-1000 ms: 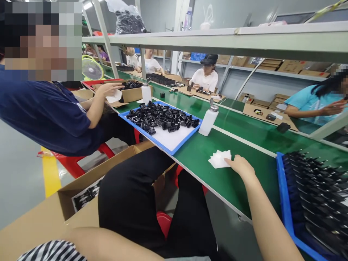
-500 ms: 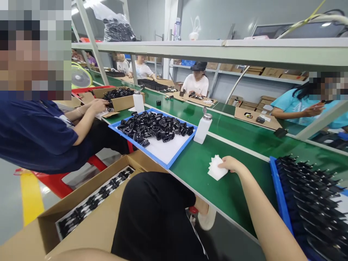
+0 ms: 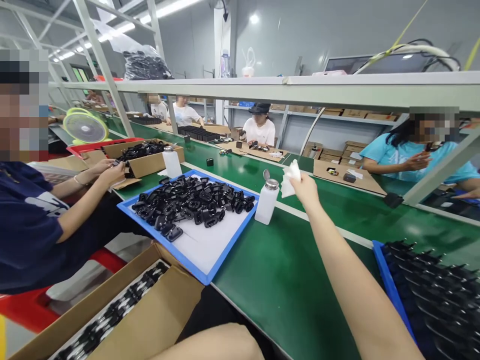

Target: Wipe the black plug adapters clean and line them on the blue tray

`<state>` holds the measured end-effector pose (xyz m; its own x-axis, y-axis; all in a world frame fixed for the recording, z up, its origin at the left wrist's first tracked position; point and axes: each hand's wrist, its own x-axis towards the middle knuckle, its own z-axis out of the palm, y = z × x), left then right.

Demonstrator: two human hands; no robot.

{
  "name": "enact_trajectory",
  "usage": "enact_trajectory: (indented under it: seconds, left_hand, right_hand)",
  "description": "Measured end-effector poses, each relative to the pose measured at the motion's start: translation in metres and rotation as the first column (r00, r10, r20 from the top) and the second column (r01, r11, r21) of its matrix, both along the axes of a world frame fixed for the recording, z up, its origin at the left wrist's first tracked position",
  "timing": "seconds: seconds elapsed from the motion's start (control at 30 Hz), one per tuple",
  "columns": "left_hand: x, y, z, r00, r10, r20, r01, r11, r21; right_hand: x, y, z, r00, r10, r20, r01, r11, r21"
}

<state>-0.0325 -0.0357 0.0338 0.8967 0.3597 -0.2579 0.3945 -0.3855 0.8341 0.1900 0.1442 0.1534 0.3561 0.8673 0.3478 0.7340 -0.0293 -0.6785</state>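
My right hand [image 3: 306,192] is closed on a folded white wipe [image 3: 289,181] with jagged edges. It holds the wipe above the green bench, just right of a white dispenser bottle [image 3: 265,204] whose metal lid stands open. At the bottom edge, part of my left arm or hand [image 3: 225,345] shows; its fingers are hidden. Left of the bottle, a blue-rimmed tray [image 3: 221,260] carries a heap of small black plastic parts [image 3: 195,200]. On the right, a second blue tray [image 3: 390,285] has black plug-like pieces [image 3: 435,285] in rows with metal pins upward.
An open cardboard box [image 3: 180,295] with rows of black parts stands at lower left. A co-worker [image 3: 33,215] sits at the left beside another box of black parts [image 3: 153,155]. A shelf beam [image 3: 262,90] crosses above the green bench [image 3: 270,280]. More people work across it.
My right hand has lifted the wipe off the bench and carried it forward, near the bottle. The left arm shows more at the bottom. The camera view has shifted.
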Motion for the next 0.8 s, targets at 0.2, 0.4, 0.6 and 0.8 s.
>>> enact_trajectory:
  seconds: [0.2, 0.4, 0.6, 0.8]
  left_hand:
    - [0.003, 0.031, 0.014, 0.881, 0.471, 0.044, -0.47, 0.863, 0.183]
    - [0.018, 0.053, -0.017, 0.771, 0.603, 0.206, -0.635, 0.703, 0.318]
    - [0.023, 0.052, -0.034, 0.744, 0.607, 0.281, -0.655, 0.575, 0.49]
    - [0.022, 0.051, -0.033, 0.729, 0.615, 0.299, -0.681, 0.609, 0.407]
  right_hand:
    - [-0.029, 0.012, -0.012, 0.968, 0.151, 0.201, -0.17, 0.982, 0.078]
    - [-0.023, 0.013, -0.028, 0.941, 0.219, 0.259, -0.259, 0.957, 0.132]
    - [-0.024, 0.018, -0.042, 0.965, 0.199, 0.168, -0.232, 0.95, 0.208]
    - [-0.025, 0.01, -0.032, 0.984, 0.139, -0.113, -0.091, 0.932, 0.35]
